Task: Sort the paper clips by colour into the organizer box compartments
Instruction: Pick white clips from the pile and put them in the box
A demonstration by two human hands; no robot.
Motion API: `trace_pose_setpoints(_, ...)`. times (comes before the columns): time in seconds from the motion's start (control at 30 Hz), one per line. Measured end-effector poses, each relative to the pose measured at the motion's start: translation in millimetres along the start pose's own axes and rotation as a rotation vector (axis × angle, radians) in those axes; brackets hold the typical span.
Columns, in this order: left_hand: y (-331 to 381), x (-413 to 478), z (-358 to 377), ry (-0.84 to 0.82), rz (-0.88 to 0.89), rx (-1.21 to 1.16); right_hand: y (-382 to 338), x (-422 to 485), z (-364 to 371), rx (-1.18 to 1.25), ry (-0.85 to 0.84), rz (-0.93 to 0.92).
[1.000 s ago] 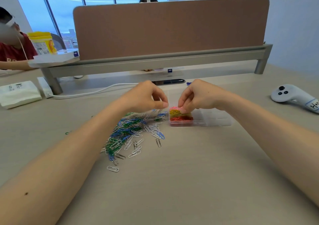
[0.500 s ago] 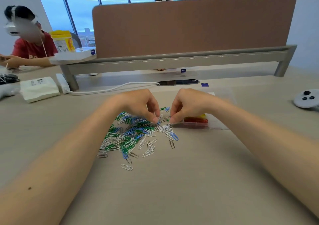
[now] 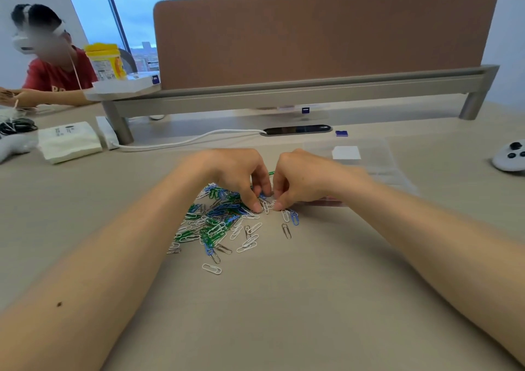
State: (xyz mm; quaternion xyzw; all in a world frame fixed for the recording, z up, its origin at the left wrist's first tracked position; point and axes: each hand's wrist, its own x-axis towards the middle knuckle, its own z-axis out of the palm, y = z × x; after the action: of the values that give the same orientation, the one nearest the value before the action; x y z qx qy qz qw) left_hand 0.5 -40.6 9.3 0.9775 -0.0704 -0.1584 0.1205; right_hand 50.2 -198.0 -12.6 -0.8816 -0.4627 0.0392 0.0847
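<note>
A loose pile of green, blue and white paper clips (image 3: 216, 223) lies on the table, with a few strays (image 3: 286, 230) toward me. My left hand (image 3: 238, 176) and my right hand (image 3: 304, 180) sit side by side at the pile's far right edge. Both have curled fingers, and each thumb and fingertips pinch at clips on the table top. Only a thin sliver of the clear organizer box (image 3: 329, 201) shows behind my right wrist, with red clips inside; its other compartments are hidden.
A clear plastic sheet with a white label (image 3: 346, 153) lies behind the box. A white controller (image 3: 510, 157) is at the far right, a white cable (image 3: 184, 141) and tissue pack (image 3: 69, 141) at the left. A brown desk divider (image 3: 312, 35) closes the back. Another person sits far left.
Both hands left the organizer box, moved left and came down onto the right edge of the clip pile. The view has swung left, and my right arm now hides most of the box.
</note>
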Motion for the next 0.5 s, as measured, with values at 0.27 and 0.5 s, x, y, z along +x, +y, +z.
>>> trace_pose_setpoints(0.27,-1.1,4.5,4.5,0.040,0.029,0.005,-0.7,-1.8,0.2,-0.038,-0.001,-0.018)
trace_pose_setpoints(0.5,0.0,6.8,6.0,0.032,0.035,-0.007,-5.0,-4.9,0.9,-0.058,-0.031,-0.022)
